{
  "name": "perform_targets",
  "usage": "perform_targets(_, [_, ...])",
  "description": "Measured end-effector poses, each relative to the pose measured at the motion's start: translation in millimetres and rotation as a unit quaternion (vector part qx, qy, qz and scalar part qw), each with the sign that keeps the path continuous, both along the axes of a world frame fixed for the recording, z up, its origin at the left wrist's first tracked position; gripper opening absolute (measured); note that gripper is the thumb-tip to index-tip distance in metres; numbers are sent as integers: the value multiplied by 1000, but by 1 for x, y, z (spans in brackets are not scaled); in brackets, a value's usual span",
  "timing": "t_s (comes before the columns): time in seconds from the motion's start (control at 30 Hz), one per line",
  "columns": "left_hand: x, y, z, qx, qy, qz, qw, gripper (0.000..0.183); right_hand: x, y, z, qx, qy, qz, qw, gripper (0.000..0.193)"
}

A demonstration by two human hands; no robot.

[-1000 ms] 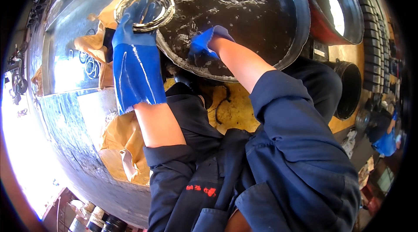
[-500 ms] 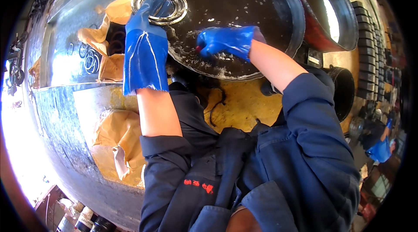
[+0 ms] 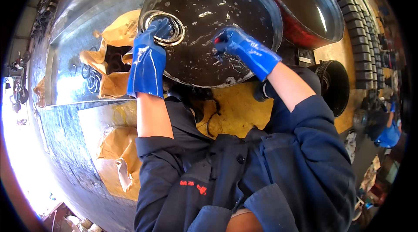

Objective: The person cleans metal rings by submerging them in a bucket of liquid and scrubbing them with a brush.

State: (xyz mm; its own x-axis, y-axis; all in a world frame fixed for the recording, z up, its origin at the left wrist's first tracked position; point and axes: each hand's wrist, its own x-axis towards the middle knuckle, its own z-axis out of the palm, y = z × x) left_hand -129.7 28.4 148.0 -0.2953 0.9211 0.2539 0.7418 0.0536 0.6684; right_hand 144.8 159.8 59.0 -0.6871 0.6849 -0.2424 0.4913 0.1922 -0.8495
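My left hand (image 3: pixel 151 42), in a long blue rubber glove, is closed on a bundle of shiny metal rings (image 3: pixel 179 31) over the left rim of a round tub (image 3: pixel 274 25) of dark liquid. The rings hang together around its fingers. Over the middle of the tub, my right hand (image 3: pixel 230 40) wears a matching glove and has its fingers curled closed. A small red spot shows at those fingers; what they hold is hidden. Whitish foam or flecks float on the liquid.
Left of the tub, a metal tray (image 3: pixel 61 71) holds an opened brown paper bag (image 3: pixel 119 31) and loose rings (image 3: pixel 92 81). Another paper bag (image 3: pixel 119 145) lies nearer. Right are a red drum (image 3: pixel 287 31), a black bucket (image 3: pixel 337 88) and stacked black blocks (image 3: pixel 355 36). A co-worker (image 3: pixel 387 134) is farther right.
My right hand has moved slightly right and its forearm now slants more steeply. My left hand keeps the rings and sits a little lower in view. The view itself has shifted.
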Motion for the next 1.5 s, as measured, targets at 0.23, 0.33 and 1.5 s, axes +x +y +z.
perform_targets(0.23, [-7,14,-29,13,-121,-98,988,45,-32,-27,-10,174,-119,67,975,24])
perform_targets(0.33, [-6,20,-41,8,-325,-72,943,43,-41,-31,-8,223,-163,59,959,23])
perform_targets(1.5, [66,27,-81,-82,83,-85,990,39,12,-12,43,-101,30,-201,974,42])
